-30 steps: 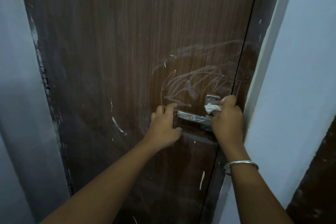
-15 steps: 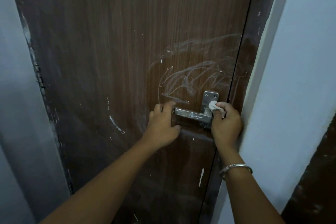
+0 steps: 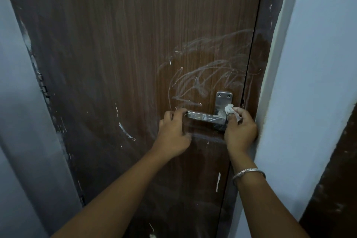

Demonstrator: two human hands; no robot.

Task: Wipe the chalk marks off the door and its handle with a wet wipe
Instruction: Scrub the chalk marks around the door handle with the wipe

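Note:
A dark brown wooden door [image 3: 125,54] fills the view. White chalk scribbles [image 3: 208,75] cover it above the metal lever handle [image 3: 202,117], which carries a plastic film. My left hand [image 3: 172,131] grips the free left end of the lever. My right hand [image 3: 239,129] pinches a small crumpled white wet wipe [image 3: 229,109] and presses it against the lower part of the steel backplate [image 3: 223,98], where the lever joins it. More chalk streaks run on the door frame strip [image 3: 257,60] to the right.
A pale blue wall [image 3: 318,63] juts out close to my right hand. Another pale wall [image 3: 17,102] borders the door's left edge. White paint flecks [image 3: 125,131] dot the lower door. A silver bangle [image 3: 249,173] sits on my right wrist.
My right hand has slid down from covering the backplate, so the plate's upper part with its screws shows, and the wipe now rubs its lower edge. My left hand stays on the lever.

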